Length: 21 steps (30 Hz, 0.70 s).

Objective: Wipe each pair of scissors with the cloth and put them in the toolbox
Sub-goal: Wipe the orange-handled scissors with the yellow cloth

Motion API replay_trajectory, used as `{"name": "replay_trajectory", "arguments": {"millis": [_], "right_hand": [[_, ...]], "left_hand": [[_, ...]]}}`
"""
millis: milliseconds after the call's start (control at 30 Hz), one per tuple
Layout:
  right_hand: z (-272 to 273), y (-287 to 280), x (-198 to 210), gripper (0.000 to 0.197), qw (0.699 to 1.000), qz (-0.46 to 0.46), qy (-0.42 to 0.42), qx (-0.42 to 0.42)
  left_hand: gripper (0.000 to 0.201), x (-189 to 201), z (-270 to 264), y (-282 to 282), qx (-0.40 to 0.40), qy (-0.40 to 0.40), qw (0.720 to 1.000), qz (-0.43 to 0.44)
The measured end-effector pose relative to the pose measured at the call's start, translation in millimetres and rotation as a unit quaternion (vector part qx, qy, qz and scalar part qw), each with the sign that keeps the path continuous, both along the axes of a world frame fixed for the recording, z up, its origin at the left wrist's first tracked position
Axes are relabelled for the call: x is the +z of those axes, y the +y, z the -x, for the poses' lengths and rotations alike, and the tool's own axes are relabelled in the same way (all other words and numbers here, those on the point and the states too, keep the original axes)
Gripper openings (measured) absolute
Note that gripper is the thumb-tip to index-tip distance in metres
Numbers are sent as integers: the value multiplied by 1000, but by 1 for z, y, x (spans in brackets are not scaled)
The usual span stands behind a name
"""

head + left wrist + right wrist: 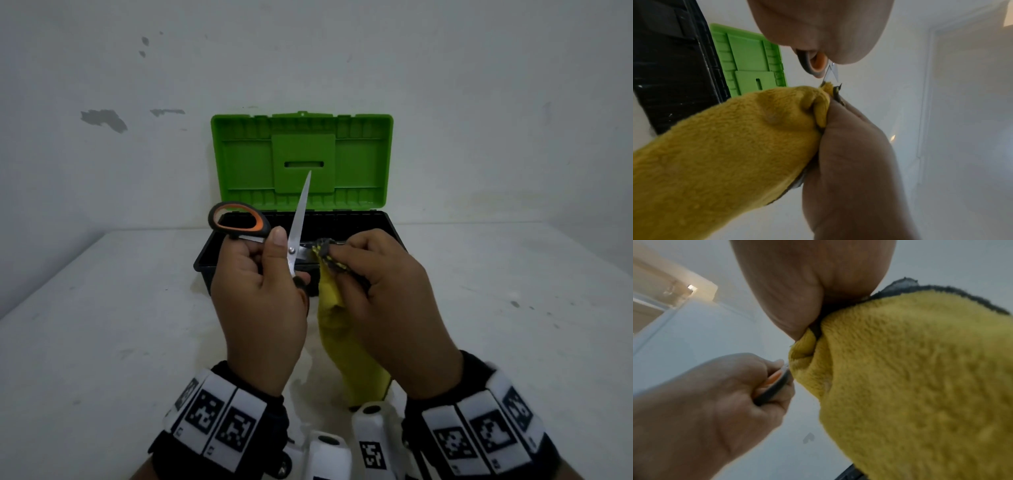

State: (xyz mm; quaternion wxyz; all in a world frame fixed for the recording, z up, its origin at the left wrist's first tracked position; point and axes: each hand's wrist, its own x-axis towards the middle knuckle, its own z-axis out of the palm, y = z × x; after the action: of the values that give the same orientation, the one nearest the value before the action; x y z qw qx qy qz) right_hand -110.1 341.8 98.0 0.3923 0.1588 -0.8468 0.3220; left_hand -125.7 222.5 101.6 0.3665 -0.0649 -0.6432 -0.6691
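Note:
My left hand (263, 274) grips a pair of scissors (298, 219) by the lower handle, blades spread wide. One blade points up at the green lid. The black and orange handle loop (238, 219) sticks out to the left. My right hand (370, 270) pinches a yellow cloth (339, 329) with a dark edge around the other blade, which is mostly hidden in the folds. The cloth hangs down between my wrists. Behind both hands sits the toolbox (394, 233), black base, lid open. In the left wrist view, the cloth (725, 154) fills the lower left. In the right wrist view, the cloth (920, 378) covers the right side.
The toolbox's green lid (301, 161) stands upright against a white wall. The toolbox rests on a white table (102, 325) with scuff marks. What lies inside the box is dark and hard to make out.

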Motion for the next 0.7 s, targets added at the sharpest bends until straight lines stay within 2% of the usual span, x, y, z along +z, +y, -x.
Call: {"name": "replay_trajectory", "arguments": {"millis": [267, 433, 567, 700], "right_hand": [[3, 26, -22, 20, 999, -23, -24, -35], [0, 34, -15, 19, 996, -9, 14, -85], [-5, 8, -8, 15, 994, -97, 40, -33], [0, 0, -15, 22, 985, -166, 30, -31]], "left_hand": [[20, -10, 1, -3, -25, -59, 996, -64], [25, -16, 4, 2, -36, -131, 982, -131], [31, -18, 3, 9, -60, -158, 973, -160], [34, -13, 1, 11, -81, -166, 965, -185]]}}
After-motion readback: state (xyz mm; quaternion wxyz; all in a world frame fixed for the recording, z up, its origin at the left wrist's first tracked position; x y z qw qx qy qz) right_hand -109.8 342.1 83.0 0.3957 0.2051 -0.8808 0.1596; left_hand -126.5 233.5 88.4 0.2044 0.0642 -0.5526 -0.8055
